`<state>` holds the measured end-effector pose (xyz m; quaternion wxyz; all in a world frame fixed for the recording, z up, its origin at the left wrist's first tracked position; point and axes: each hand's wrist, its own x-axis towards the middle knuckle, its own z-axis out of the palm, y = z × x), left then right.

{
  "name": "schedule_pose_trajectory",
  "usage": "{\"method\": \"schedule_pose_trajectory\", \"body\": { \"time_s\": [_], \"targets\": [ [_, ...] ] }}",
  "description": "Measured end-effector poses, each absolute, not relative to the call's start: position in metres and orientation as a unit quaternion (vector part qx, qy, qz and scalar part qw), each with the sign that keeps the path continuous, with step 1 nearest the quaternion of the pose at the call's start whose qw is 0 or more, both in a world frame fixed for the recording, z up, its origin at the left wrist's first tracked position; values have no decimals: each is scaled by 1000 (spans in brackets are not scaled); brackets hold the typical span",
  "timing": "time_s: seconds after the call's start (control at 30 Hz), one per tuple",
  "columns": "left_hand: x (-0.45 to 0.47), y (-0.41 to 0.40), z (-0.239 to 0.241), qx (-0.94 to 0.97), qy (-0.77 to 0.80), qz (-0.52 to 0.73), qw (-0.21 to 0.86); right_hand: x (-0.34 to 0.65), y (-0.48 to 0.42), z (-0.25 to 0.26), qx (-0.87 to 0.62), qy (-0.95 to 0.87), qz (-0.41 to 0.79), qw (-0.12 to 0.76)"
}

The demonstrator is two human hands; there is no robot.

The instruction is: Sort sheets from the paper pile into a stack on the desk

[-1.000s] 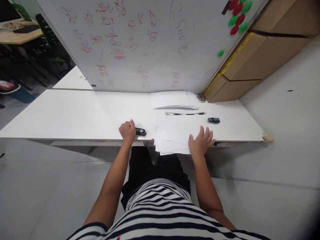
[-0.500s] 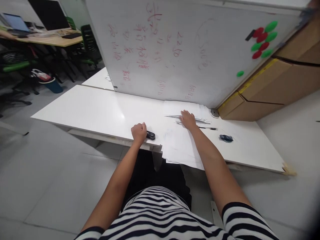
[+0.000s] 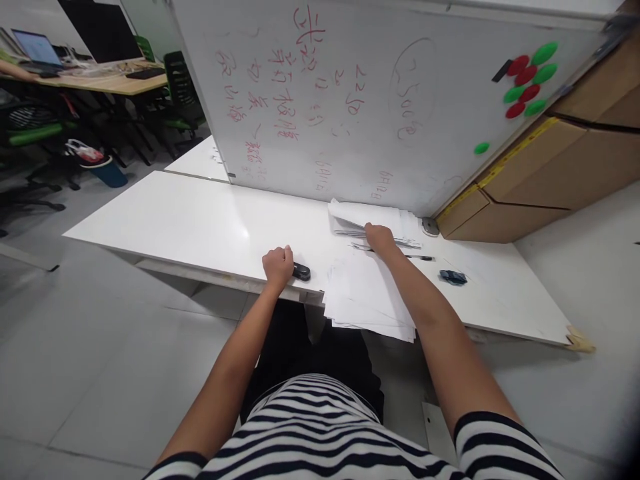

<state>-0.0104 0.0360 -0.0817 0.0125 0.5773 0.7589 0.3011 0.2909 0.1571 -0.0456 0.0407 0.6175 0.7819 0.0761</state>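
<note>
From my end I see the white surface [image 3: 200, 220]; loose sheets [image 3: 367, 293] overhang its front edge, probably for easy reach, with the back stack [image 3: 411, 225] beyond. I have the right hand [image 3: 381, 240] stretched forward, pinching the bent-up top sheet [image 3: 356, 214]. The left hand [image 3: 278, 267] is fisted round a black tool [image 3: 301, 271], presumably to have it handy.
</note>
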Motion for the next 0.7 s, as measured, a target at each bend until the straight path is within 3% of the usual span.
{"method": "schedule_pose_trajectory", "body": {
  "time_s": [0.47, 0.57, 0.7],
  "targets": [
    [-11, 34, -79, 580, 756, 304, 11, 297, 139, -20, 663, 744, 78, -14],
    [-11, 35, -80, 578, 757, 305, 16, 299, 137, -14, 686, 717, 95, -82],
    [-10, 34, -80, 572, 759, 310, 22, 306, 131, -2, 699, 664, 115, -239]
  ]
}}
